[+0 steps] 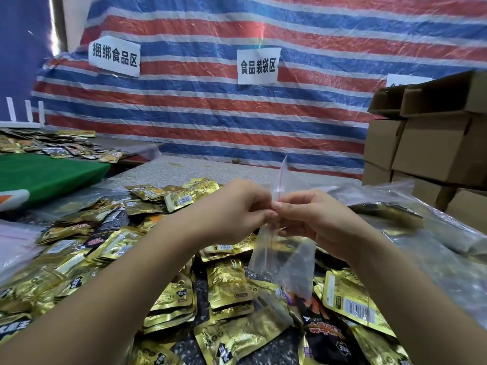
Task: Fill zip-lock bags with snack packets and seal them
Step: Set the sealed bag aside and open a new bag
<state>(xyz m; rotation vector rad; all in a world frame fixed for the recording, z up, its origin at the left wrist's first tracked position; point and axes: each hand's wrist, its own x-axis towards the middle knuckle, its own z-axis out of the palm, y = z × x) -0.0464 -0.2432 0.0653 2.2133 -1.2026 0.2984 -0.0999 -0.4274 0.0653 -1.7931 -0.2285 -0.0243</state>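
Pinching a clear zip-lock bag (283, 262) at its red-lined mouth, I am holding it up with both hands at the centre of my view, fingertips meeting. My left hand (237, 212) is coming in from seven o'clock, fingers curled and nipping the bag's edge; my right hand (313, 219) is reaching in from five o'clock, thumb and forefinger gripping the same edge. The bag is hanging crumpled below my fingers, one corner sticking up toward twelve o'clock. It is hovering over the heap of gold snack packets (226, 283) that is spreading from nine to six o'clock. Behind, on the striped tarp (210, 106), a paper sign (258, 66) at twelve o'clock is reading 食品装袋区, and another sign (114, 56) at eleven o'clock 捆绑食品区. Cardboard boxes (432, 143) are stacking up at two o'clock.
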